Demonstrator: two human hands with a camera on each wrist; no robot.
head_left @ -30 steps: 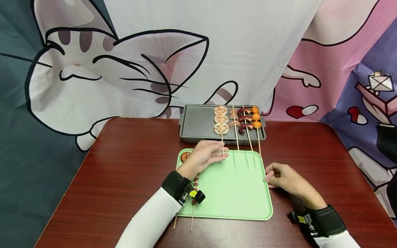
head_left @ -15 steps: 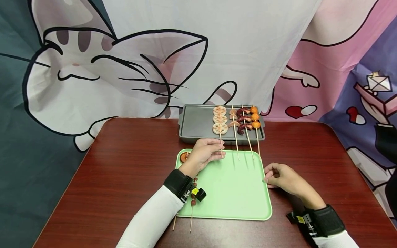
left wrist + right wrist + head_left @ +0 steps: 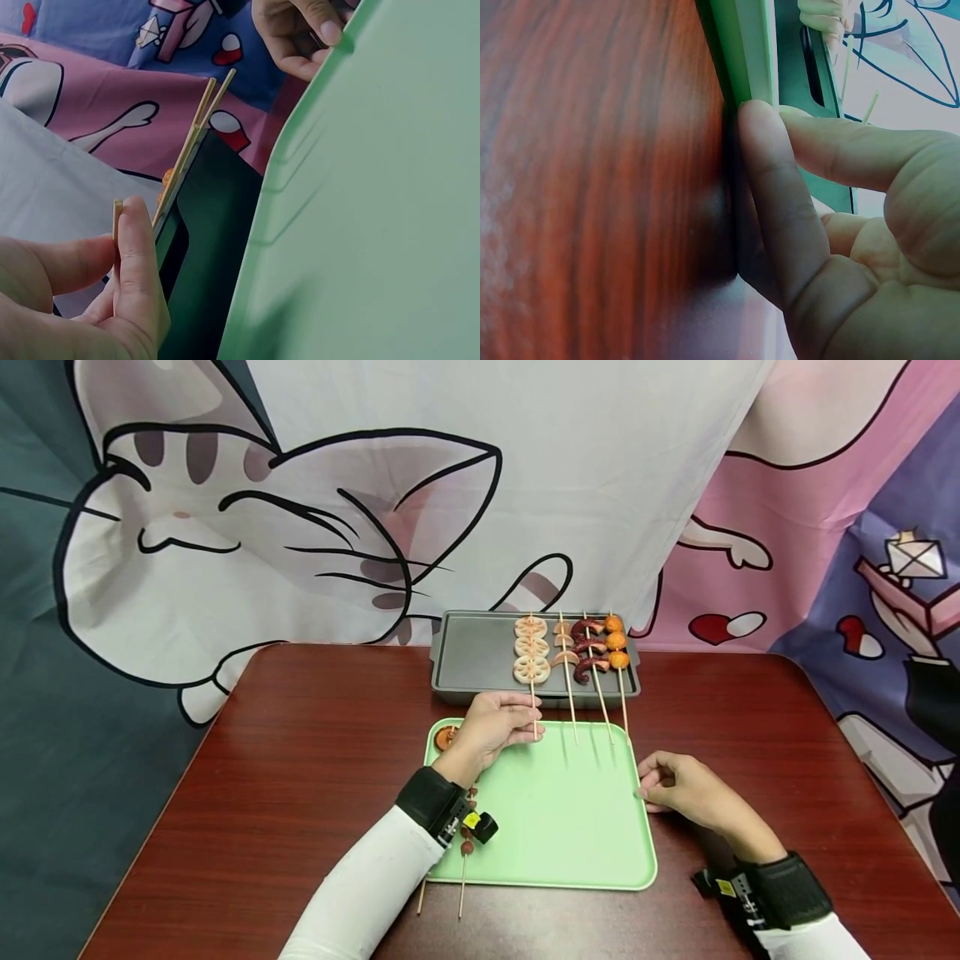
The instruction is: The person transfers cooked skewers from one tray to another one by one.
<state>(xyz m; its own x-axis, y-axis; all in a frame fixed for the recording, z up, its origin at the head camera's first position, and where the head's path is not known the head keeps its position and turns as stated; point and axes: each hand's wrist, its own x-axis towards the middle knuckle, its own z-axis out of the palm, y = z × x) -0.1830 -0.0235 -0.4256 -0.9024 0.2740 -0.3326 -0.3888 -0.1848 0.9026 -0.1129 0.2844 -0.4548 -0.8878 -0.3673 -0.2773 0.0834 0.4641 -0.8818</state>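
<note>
My left hand (image 3: 517,720) pinches the lower stick end of the lotus root skewer (image 3: 531,648) between thumb and fingers. The left wrist view shows the stick tip (image 3: 117,214) held by the thumb. That skewer's slices lie on the grey grill tray (image 3: 472,660), beside a pale crescent skewer (image 3: 564,643), a dark red octopus skewer (image 3: 588,653) and an orange ball skewer (image 3: 617,642). My right hand (image 3: 658,781) rests at the right rim of the green tray (image 3: 570,810), fingers loosely curled, one fingertip (image 3: 754,120) against the rim.
A skewer of small reddish pieces (image 3: 466,847) lies on the green tray's left side, partly under my left wrist, its stick over the front edge. A brown round piece (image 3: 447,737) sits in the tray's far left corner. Dark red table (image 3: 300,777); cartoon curtain behind.
My left hand's fingers have drawn in and closed on the lotus skewer's stick, shifting slightly toward the grill tray. The right hand has stayed at the tray's rim.
</note>
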